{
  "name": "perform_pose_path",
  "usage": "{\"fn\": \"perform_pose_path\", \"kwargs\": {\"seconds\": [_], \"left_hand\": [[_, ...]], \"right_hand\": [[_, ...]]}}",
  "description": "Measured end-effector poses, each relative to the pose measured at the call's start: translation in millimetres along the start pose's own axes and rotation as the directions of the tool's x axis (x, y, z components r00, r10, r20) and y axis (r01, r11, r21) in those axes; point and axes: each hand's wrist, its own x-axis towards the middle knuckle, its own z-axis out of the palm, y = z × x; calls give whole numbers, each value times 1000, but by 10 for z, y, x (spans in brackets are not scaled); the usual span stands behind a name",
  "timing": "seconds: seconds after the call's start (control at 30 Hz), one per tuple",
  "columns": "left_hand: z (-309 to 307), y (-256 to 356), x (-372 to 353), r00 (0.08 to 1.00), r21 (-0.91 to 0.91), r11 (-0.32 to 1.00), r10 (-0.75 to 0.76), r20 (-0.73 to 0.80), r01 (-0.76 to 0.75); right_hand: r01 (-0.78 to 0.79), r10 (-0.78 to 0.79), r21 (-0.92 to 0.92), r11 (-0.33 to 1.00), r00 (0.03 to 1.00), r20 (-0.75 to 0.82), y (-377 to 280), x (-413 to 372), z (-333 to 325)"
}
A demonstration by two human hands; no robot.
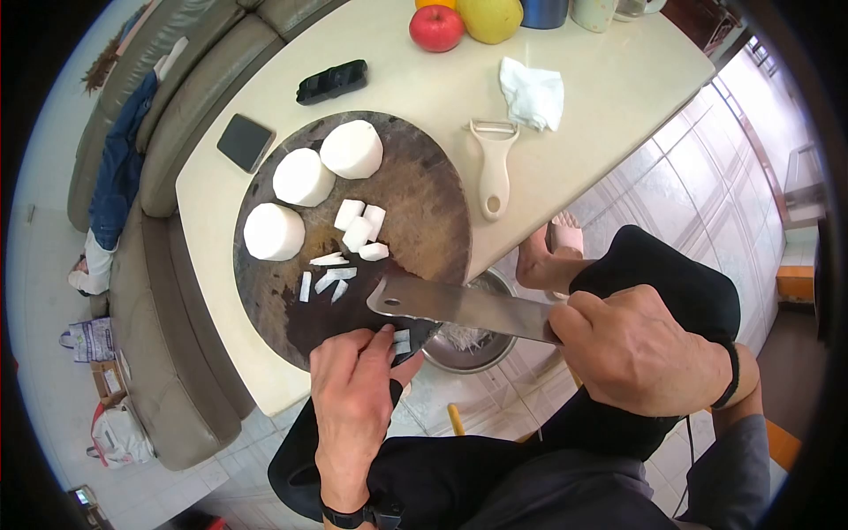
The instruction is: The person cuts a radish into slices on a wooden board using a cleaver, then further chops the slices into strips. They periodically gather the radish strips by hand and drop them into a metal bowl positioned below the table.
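Observation:
My right hand is closed around the handle of a cleaver, whose broad blade reaches left over the edge of the round wooden cutting board. At the board's near edge, my left hand is curled, with small white radish pieces between its fingers and thumb, just below the blade. Farther up the board stand three thick radish rounds. Several radish chunks cluster near the middle, and thin radish strips lie scattered closer to my left hand.
Beneath the blade, a metal bowl below table height holds white shreds. A peeler, a crumpled white cloth, a phone, a black bundle and a red apple lie on the table. A sofa stands left.

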Motion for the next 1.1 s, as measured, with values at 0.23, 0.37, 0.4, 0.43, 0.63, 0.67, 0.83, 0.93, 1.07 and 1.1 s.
{"fn": "perform_pose_path", "kwargs": {"seconds": [0.23,0.37,0.4,0.43,0.63,0.67,0.83,0.93,1.07,1.1], "left_hand": [[-187,-265,36,952,97,978,-154,-265,186],[-107,-303,149,962,126,975,-149,-230,181],[-67,-310,171,966,152,971,-148,-214,182],[-35,-320,192,969,179,967,-147,-197,183],[-1,-361,262,965,164,960,-197,-173,225],[-1,-375,278,960,165,958,-203,-193,235],[75,-451,347,953,159,958,-200,-227,239],[61,-463,360,958,178,955,-199,-205,237],[35,-474,362,948,80,954,-274,-163,289],[38,-480,356,948,80,954,-272,-164,288]], "right_hand": [[14,-16,-23,1000,996,-89,9,-20,51],[24,-25,-17,1000,996,-81,25,-29,59],[21,-21,-10,1000,994,-104,25,-34,84],[24,-25,-11,1000,994,-106,26,-36,92],[17,-18,-25,1000,999,-42,12,-17,3],[15,-16,-21,1000,999,-42,14,-17,5],[15,-17,-24,1000,998,-58,16,-23,19],[21,-22,-11,1000,998,-67,22,-20,19],[27,-28,-15,1000,996,-81,32,-21,29],[26,-28,-18,999,996,-81,30,-22,28]]}}
